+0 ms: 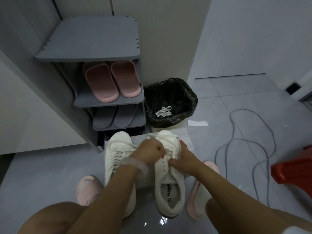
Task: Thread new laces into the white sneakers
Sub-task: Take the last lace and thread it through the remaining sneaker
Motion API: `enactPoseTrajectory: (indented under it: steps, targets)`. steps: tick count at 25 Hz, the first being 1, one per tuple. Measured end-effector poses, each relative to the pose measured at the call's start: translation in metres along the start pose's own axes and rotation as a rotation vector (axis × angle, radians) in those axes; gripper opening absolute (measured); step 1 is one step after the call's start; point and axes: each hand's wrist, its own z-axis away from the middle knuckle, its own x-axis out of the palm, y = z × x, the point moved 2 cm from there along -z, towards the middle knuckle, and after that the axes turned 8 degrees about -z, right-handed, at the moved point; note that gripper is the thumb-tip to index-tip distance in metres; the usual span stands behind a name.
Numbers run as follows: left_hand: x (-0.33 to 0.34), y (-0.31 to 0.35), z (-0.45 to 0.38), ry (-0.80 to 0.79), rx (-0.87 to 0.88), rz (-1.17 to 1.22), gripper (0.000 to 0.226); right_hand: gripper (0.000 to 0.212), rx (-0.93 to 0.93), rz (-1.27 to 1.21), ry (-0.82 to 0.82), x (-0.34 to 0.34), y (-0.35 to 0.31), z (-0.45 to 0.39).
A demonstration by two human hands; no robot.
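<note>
Your left hand (pixel 150 150) looks curled tight on the lace (pixel 166 152) over the right sneaker (pixel 168 168), right hand (pixel 181 157) pressing its side, so yanking could skip an eyelet.

White sneakers (pixel 168 174) with white laces (pixel 162 136); pink slides (pixel 112 81) above grey ones (pixel 116 118) on a grey rack (pixel 89 39); black bin bag (pixel 170 102); red stool (pixel 293 168); grey cable (pixel 263 149).

Matt white sneaker (pixel 169 179), glossy grey floor tiles (pixel 236 92).
</note>
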Motion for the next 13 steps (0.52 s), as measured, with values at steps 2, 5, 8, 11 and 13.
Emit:
enactPoseTrajectory:
  steps: [2,5,8,11,13]
  targets:
    - [-0.047,-0.004,0.009,0.122,-0.106,0.418,0.022,0.081,0.076,0.006,-0.025,-0.002,0.003,0.001]
    - [-0.089,-0.028,0.016,0.328,-0.175,0.439,0.027,0.072,0.089,-0.008,-0.037,0.001,0.001,0.002]
    - [-0.059,-0.033,0.012,0.318,-0.178,-0.081,0.017,0.058,0.034,0.02,0.104,0.0,0.001,0.001]
    - [-0.008,-0.018,0.003,0.265,-0.064,-0.147,0.025,0.02,-0.085,0.093,0.317,-0.006,-0.004,-0.002]
    - [0.017,-0.006,0.0,0.232,0.035,-0.293,0.03,0.004,-0.048,0.0,0.276,-0.005,-0.006,-0.004]
